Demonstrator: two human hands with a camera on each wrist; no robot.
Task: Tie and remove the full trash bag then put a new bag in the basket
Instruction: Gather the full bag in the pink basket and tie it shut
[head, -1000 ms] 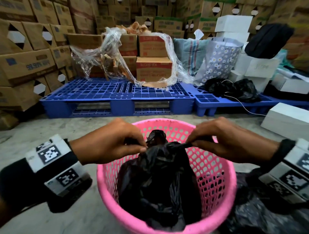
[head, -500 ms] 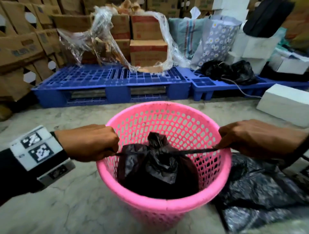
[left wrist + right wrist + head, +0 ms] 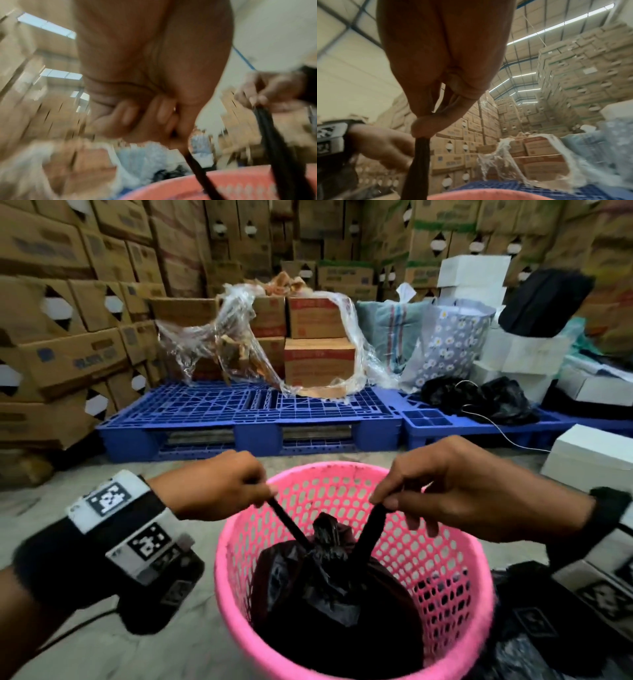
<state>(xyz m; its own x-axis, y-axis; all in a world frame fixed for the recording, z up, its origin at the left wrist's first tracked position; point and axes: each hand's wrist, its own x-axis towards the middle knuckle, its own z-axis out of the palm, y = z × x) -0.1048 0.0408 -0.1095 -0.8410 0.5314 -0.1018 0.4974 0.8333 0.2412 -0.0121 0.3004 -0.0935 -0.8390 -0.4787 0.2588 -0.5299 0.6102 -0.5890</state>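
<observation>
A full black trash bag [image 3: 335,594] sits inside the pink perforated basket [image 3: 445,546], its top gathered into a knot. Two thin twisted ends of the bag rise from the knot in a V. My left hand [image 3: 260,494] pinches the left end [image 3: 287,525] above the basket's left rim. My right hand [image 3: 380,501] pinches the right end [image 3: 371,525] over the basket's middle. In the left wrist view my left hand [image 3: 173,132] has its fingers curled on the black strand [image 3: 197,170]. In the right wrist view my right hand [image 3: 423,129] pinches its strand [image 3: 418,162].
More black plastic [image 3: 534,628] lies on the floor right of the basket. Blue pallets [image 3: 246,412] carrying boxes and clear wrap stand behind it. A white box [image 3: 592,457] sits at the right. Cardboard cartons [image 3: 61,344] are stacked along the left and back.
My hands have come closer together and risen, so the two bag ends now slant up in a V instead of stretching flat. The head view has tilted upward.
</observation>
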